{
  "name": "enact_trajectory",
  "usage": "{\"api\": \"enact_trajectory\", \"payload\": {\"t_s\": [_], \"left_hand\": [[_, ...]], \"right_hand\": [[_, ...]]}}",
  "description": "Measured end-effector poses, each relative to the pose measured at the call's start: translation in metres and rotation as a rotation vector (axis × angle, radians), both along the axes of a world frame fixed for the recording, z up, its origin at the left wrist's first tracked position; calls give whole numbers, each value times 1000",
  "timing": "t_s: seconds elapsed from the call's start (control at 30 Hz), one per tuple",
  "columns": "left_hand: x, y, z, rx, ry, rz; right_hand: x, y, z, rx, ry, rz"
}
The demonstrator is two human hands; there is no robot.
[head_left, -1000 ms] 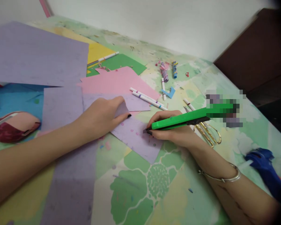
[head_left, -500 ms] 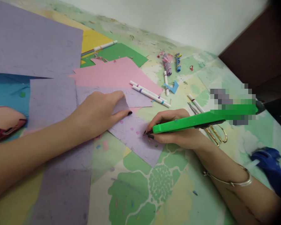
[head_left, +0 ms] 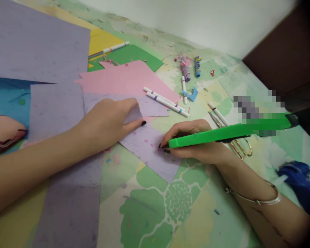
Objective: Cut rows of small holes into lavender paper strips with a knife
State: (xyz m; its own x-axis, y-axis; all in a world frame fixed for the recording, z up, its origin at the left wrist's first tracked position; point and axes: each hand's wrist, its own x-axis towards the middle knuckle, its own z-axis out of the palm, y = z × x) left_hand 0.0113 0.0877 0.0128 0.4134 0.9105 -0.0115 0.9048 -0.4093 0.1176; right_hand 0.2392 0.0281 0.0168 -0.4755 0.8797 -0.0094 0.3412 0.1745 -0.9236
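Within right hand [head_left: 200, 151], green tool [head_left: 227, 131]

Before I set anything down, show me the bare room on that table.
Widest: the near tablecloth between the dotted sheet, purple strip and right forearm, with only small scraps. Smaller: between the scissors and blue tool. Crowded: the left, under overlapping sheets, and the far middle, with pens and rolls.

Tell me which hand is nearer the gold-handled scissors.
Right. The right hand is just beside the scissors; the left hand is farther off, on the purple paper.
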Motion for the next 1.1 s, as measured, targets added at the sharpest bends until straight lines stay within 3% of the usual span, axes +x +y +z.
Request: {"api": "enact_trajectory", "payload": {"t_s": [1.1], "left_hand": [[-4, 1, -7, 25, -23, -56]], "right_hand": [[6, 4, -3, 9, 22, 93]]}}
